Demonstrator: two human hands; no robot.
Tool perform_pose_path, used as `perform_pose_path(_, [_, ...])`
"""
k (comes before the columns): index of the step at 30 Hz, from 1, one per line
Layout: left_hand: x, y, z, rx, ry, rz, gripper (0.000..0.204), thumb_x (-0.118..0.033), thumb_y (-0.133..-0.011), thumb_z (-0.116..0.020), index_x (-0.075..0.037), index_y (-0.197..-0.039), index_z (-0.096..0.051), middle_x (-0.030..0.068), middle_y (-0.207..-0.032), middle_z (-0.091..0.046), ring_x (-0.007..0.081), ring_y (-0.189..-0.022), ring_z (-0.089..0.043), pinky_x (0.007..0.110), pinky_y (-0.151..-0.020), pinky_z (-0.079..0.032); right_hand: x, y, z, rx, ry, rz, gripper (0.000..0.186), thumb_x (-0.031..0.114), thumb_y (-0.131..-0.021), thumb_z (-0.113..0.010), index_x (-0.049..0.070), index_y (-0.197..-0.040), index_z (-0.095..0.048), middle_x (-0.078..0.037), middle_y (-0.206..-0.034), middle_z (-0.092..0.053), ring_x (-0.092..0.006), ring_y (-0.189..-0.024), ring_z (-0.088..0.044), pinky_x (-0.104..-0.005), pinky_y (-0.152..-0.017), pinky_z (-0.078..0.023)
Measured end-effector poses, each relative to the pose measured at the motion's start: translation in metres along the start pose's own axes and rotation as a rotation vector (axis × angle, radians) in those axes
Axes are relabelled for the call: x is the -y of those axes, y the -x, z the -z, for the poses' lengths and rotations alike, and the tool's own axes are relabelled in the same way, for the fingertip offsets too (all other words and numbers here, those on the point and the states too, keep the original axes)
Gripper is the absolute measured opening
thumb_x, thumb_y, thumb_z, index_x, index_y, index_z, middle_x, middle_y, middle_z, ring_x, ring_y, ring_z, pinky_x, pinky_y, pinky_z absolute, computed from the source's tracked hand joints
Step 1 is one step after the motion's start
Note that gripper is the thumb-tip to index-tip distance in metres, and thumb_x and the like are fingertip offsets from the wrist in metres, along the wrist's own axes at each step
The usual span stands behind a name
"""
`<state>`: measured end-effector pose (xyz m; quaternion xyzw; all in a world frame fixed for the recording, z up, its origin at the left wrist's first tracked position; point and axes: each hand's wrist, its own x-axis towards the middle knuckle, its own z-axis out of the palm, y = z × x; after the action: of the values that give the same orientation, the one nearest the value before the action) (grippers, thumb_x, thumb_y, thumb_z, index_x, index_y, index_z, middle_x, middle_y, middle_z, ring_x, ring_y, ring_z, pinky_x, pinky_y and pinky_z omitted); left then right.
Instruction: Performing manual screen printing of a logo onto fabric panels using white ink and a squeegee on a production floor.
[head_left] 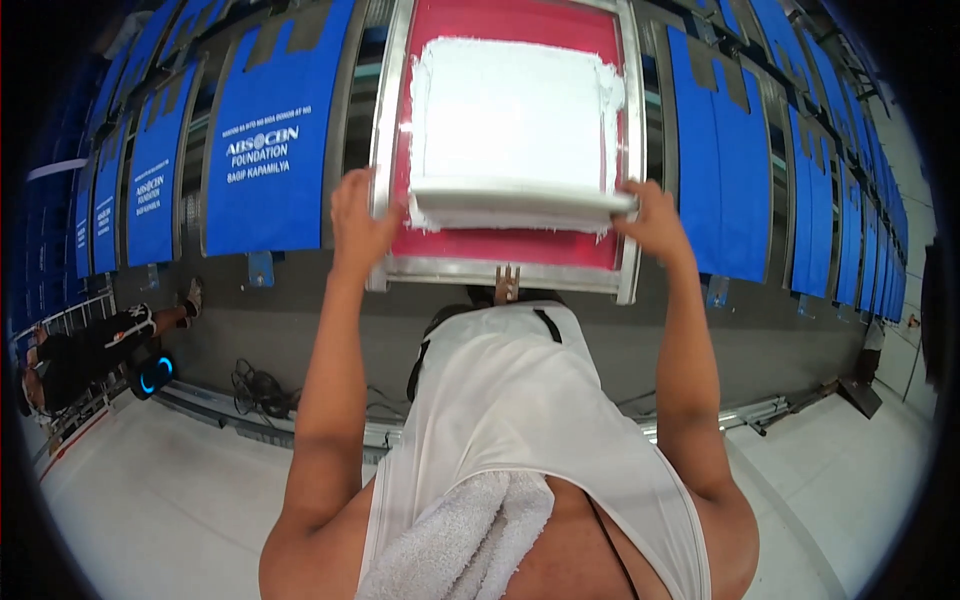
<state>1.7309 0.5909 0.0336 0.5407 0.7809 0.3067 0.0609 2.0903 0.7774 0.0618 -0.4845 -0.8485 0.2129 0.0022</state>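
A screen-printing frame (383,110) with pale metal rails and a red mesh (505,248) lies before me. White ink (520,110) covers a large block of the mesh, with ragged edges. Across the near part of the ink lies a long pale squeegee (525,200). Its right end is pinched in my right hand (655,222), fingers bent round it. My left hand (365,225) closes over the left rail of the frame, its thumb on the inner side near the squeegee's left end. Some blur softens both hands.
Blue fabric panels (268,130) printed in white lie in a row at left; plain blue panels (715,150) continue at right. A metal bracket (507,282) juts from the frame's near edge. Black cables (262,388) lie on the floor; another person (100,345) is at far left.
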Motion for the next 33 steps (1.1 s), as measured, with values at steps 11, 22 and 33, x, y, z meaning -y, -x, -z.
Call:
perform_pose_path(11, [-0.069,-0.117,-0.011,0.442,-0.238,-0.332,0.016,-0.013,-0.068,-0.068,-0.005,-0.080,-0.060,0.0093,-0.076,-0.061,0.0296,-0.083,-0.059,0.041,-0.075,-0.047,0.015,-0.064,0.026,0.051,0.099,0.192,0.034,0.005,-0.063,-0.061,0.008,-0.096,-0.063,-0.014,-0.079,-0.064,-0.0312,-0.084,-0.061,-0.0467,-0.093,-0.037])
perform_pose_path(22, [-0.034,-0.109,-0.072,0.313,-0.199,-0.303,0.040,-0.007,-0.063,-0.067,-0.004,-0.102,-0.057,0.0159,-0.106,-0.058,0.0331,-0.097,-0.053,0.040,-0.087,-0.042,0.016,-0.107,-0.018,-0.159,0.315,0.281,0.027,0.001,-0.070,-0.056,0.007,-0.096,-0.055,-0.009,-0.088,-0.058,-0.0267,-0.093,-0.057,-0.0610,-0.098,-0.030])
perform_pose_path(33, [-0.067,0.016,-0.016,0.491,-0.141,-0.157,0.035,-0.009,-0.056,-0.075,-0.004,-0.088,-0.061,0.0106,-0.080,-0.062,0.0303,-0.079,-0.059,0.040,-0.070,-0.048,0.055,0.015,-0.012,0.263,0.181,0.193,0.034,0.005,-0.056,-0.064,0.007,-0.090,-0.062,-0.009,-0.081,-0.064,-0.0294,-0.082,-0.060,-0.0446,-0.086,-0.043])
